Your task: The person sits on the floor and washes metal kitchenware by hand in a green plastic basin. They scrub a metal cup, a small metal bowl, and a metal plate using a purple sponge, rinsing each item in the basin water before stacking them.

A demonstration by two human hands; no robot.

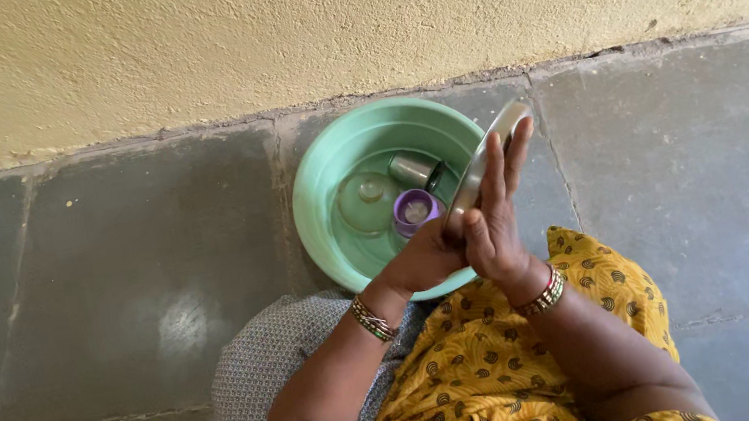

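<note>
While we look down on grey stone floor tiles (pixel 103 286) below a yellow wall (pixel 263 26), our right hand (pixel 495 216) and left hand (pixel 425 258) clasp a steel plate (pixel 488 159) on edge over the green basin (pixel 326 163).

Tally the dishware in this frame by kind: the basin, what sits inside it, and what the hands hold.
Green plastic basin: 1
Steel plate, held on edge between left hand and right hand: 1
Steel tumbler, lying in the basin: 1
Purple cup, in the basin: 1
Clear glass piece, in the basin, exact kind unclear: 1
Total: 5
</note>
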